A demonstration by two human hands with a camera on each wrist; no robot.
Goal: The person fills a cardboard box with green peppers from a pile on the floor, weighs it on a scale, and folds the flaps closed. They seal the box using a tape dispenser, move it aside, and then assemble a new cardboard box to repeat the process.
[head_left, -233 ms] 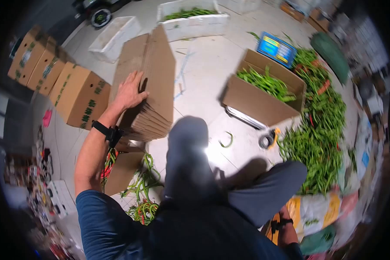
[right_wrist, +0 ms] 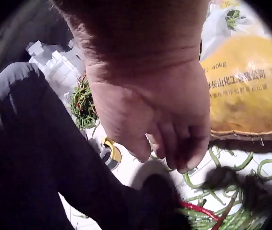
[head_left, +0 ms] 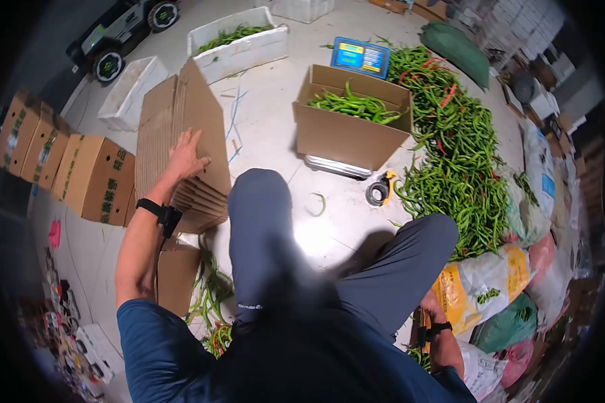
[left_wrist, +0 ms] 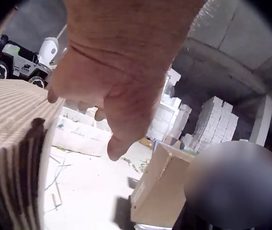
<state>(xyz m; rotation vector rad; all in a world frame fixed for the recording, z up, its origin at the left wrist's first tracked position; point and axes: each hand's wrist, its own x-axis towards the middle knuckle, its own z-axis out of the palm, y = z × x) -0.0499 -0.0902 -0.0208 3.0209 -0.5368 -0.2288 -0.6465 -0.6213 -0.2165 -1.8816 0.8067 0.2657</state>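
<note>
My left hand rests, fingers spread, on the upper edges of a standing stack of flattened cardboard boxes. In the left wrist view the thumb points down past the side of the cardboard sheets. My right hand hangs low beside my right leg, near a yellow and white sack. Its fingers are loosely bent over green and red chili peppers on the floor, with one green pepper right by the fingertips.
An open carton of green peppers stands on a scale, whose blue display is behind it. A long pepper heap lies at right. A tape dispenser is on the floor. Closed cartons and foam boxes stand at left and back.
The head view has turned, so the floor scene sits further left. My left hand stays on the cardboard stack, and my right hand stays low beside my leg.
</note>
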